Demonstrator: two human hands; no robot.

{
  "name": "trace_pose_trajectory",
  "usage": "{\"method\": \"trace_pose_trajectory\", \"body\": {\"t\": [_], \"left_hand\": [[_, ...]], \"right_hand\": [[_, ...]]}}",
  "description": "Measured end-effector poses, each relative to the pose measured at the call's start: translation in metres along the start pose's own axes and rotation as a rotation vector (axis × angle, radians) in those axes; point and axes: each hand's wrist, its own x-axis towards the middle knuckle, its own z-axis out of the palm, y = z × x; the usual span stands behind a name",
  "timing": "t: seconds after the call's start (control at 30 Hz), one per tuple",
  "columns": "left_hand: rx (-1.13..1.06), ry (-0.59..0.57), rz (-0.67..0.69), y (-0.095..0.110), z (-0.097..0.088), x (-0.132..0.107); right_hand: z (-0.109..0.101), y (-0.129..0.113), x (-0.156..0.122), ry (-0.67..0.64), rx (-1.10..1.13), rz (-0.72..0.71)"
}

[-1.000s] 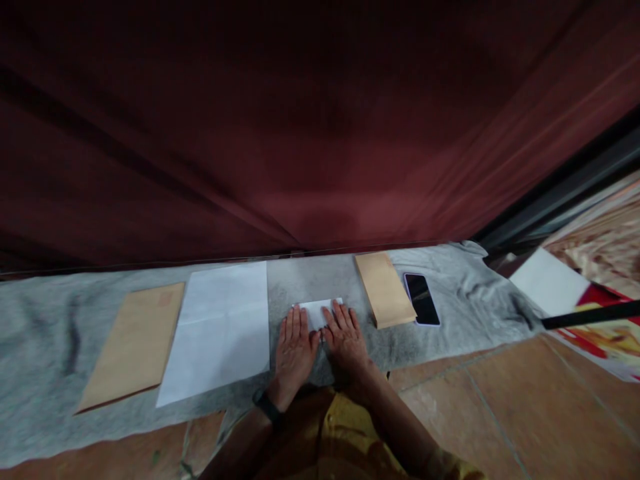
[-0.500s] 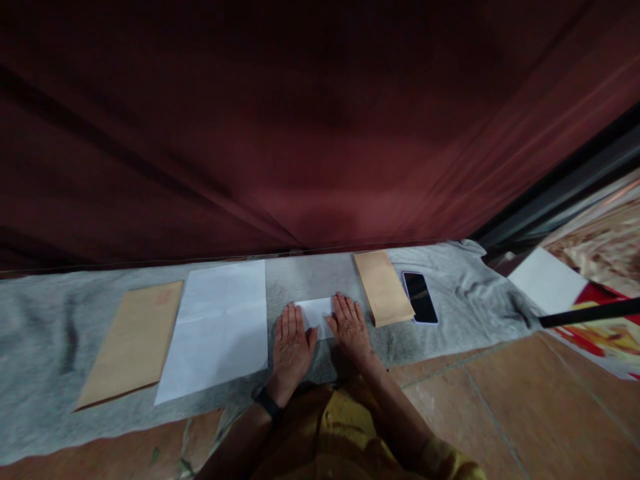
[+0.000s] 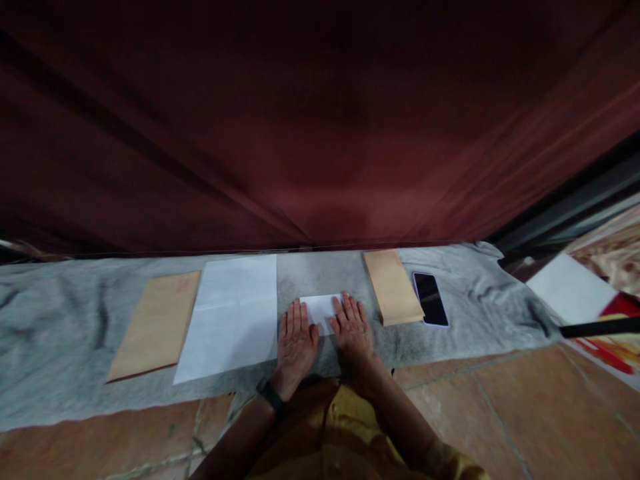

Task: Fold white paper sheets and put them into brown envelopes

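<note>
A small white piece of paper (image 3: 320, 309), seemingly folded, lies on the grey cloth (image 3: 320, 270) in front of me. My left hand (image 3: 297, 340) rests flat on its left end with the fingers stretched out. On its right end lies my right hand (image 3: 352, 328), palm down, its fingers slightly spread. Both palms cover parts of the paper, so its side edges are hidden. Left of my left hand is a large white sheet (image 3: 233, 317). Close to my right hand lies a stack of brown envelopes (image 3: 393, 287).
Another brown envelope (image 3: 156, 325) is at the left, beside the large sheet. A phone (image 3: 431, 299) lies right of the envelope stack. A dark red curtain (image 3: 320, 167) hangs behind the cloth. Tiled floor (image 3: 465, 400) runs along the near edge. A dark bar (image 3: 600, 327) juts in at right.
The camera view has turned slightly left, so everything sits a little further right. Both hands stay flat on the small paper, with little change in their pose.
</note>
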Motion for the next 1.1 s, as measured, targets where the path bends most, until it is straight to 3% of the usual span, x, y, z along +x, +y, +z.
{"method": "trace_pose_trajectory", "body": {"t": [0.33, 0.53, 0.87, 1.1], "left_hand": [[0.007, -0.006, -0.013, -0.004, -0.012, -0.024], [-0.002, -0.105, 0.258, 0.001, -0.021, -0.035], [0.007, -0.138, 0.342, -0.034, -0.017, -0.049], [0.006, -0.13, 0.351, -0.041, -0.016, -0.052]], "right_hand": [[-0.004, 0.002, 0.0, -0.026, 0.002, -0.009], [-0.004, 0.002, 0.0, -0.038, 0.011, 0.006], [-0.01, 0.009, -0.003, -0.038, -0.012, 0.029], [-0.013, 0.011, -0.005, -0.011, 0.003, 0.054]]}}
